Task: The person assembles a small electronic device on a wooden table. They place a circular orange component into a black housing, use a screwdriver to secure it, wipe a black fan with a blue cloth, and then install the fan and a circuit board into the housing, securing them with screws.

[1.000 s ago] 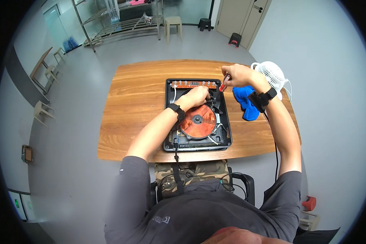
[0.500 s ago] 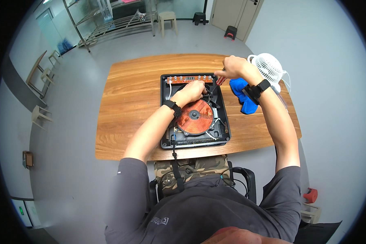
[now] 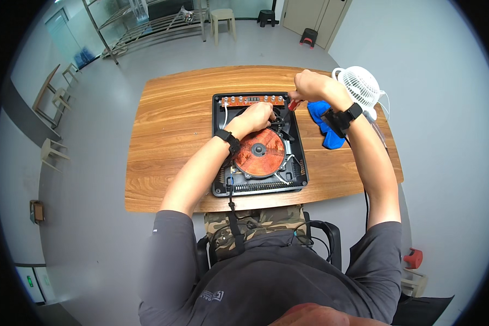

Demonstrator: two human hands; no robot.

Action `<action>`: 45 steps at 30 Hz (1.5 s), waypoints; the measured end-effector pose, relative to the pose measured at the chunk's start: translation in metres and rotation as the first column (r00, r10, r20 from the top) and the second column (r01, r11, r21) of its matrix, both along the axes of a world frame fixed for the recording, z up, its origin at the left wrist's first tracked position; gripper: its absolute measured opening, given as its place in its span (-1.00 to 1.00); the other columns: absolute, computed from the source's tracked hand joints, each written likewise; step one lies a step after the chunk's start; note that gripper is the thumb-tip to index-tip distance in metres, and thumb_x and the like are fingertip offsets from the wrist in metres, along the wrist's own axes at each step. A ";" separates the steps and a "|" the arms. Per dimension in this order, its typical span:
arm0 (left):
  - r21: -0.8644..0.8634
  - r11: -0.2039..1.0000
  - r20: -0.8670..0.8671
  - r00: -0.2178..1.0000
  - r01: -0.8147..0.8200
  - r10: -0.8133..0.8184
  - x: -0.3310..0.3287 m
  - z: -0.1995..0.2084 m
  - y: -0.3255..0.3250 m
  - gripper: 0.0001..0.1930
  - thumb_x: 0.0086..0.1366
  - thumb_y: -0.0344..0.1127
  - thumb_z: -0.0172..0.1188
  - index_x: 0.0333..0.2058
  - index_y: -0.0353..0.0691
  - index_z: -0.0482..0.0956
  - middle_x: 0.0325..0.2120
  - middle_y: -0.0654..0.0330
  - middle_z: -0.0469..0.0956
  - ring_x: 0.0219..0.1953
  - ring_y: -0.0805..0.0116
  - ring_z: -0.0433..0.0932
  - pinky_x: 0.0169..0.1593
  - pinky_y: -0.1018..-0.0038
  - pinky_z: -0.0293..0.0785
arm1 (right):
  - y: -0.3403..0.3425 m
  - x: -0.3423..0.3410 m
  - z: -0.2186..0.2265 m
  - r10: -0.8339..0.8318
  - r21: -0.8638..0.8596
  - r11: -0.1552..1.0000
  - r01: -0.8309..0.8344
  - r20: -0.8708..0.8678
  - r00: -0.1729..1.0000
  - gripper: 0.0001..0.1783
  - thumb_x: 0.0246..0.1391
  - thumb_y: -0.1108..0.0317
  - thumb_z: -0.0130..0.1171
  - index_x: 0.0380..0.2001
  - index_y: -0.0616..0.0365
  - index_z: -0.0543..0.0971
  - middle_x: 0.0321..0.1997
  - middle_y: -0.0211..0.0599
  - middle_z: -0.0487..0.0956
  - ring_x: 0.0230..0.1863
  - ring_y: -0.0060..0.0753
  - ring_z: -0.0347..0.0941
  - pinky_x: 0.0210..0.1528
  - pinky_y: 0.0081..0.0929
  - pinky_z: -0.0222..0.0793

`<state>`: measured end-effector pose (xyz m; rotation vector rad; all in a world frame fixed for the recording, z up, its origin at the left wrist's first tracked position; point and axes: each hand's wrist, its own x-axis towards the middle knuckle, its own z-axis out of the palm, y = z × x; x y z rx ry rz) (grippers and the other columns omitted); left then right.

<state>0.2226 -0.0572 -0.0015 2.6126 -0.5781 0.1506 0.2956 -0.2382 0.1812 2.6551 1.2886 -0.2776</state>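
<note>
An opened induction cooker with a black casing (image 3: pixel 217 163) lies on the wooden table, its round copper-coloured coil (image 3: pixel 259 157) uncovered. Over the casing's upper part is my left hand (image 3: pixel 254 117), its fingers drawn together among dark wires and parts (image 3: pixel 277 121) above the coil. What those fingers pinch is hidden. My right hand (image 3: pixel 311 87), raised at the casing's upper right corner, is closed around a red-handled tool (image 3: pixel 293 105). That tool slants down and left toward the dark wires. Its tip and exact kind are unclear.
An orange circuit strip (image 3: pixel 252 101) runs along the casing's far edge, joined to a white cable (image 3: pixel 225 117). Right of the cooker lie a blue cloth-like item (image 3: pixel 331 136) and a white fan (image 3: pixel 359 87). The wooden table (image 3: pixel 163 146) ends close to my lap.
My right hand has shifted slightly left and up, and the red handle has tilted in its grip. My left hand stays in nearly the same place. The whole view has shifted slightly.
</note>
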 end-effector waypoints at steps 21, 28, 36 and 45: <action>-0.004 1.000 0.010 1.000 -0.001 0.001 0.001 0.000 0.001 -0.76 0.01 -0.49 0.43 -0.27 -0.28 0.77 -0.22 -0.01 0.69 -0.06 -0.02 0.65 0.07 0.21 0.59 | 0.003 -0.015 0.019 -0.153 -0.088 0.986 0.142 -0.141 0.978 -0.50 0.21 -0.01 0.29 -0.33 0.34 0.71 -0.44 -0.09 0.72 -0.41 -0.16 0.68 -0.34 -0.25 0.61; 0.051 0.998 -0.032 0.999 -0.023 0.025 -0.003 0.008 0.003 -0.72 0.06 -0.43 0.43 -0.19 -0.27 0.77 -0.18 0.04 0.65 -0.02 0.02 0.62 0.10 0.22 0.56 | 0.003 -0.014 0.016 -0.224 -0.096 0.972 0.214 -0.105 0.969 -0.50 0.22 -0.08 0.27 -0.25 0.24 0.72 -0.32 -0.04 0.73 -0.28 -0.13 0.69 -0.15 -0.20 0.61; 0.019 1.000 0.029 1.000 0.001 -0.002 0.000 0.005 0.000 -0.75 0.02 -0.49 0.38 -0.26 -0.27 0.78 -0.22 0.01 0.66 -0.06 -0.01 0.63 0.08 0.22 0.58 | -0.016 0.005 -0.009 0.150 0.172 0.975 -0.140 -0.047 0.988 -0.47 -0.02 0.12 0.53 -0.21 0.31 0.52 -0.34 0.03 0.65 -0.20 0.16 0.62 -0.20 -0.14 0.53; 0.025 1.000 0.041 0.999 -0.014 0.013 -0.002 0.005 -0.001 -0.76 0.02 -0.48 0.41 -0.25 -0.24 0.78 -0.21 0.02 0.64 -0.02 -0.01 0.61 0.11 0.21 0.56 | -0.012 -0.016 0.003 0.016 0.139 0.990 -0.015 -0.007 1.000 -0.44 0.17 0.00 0.33 -0.51 0.42 0.63 -0.49 0.18 0.63 -0.37 0.23 0.62 -0.26 -0.05 0.55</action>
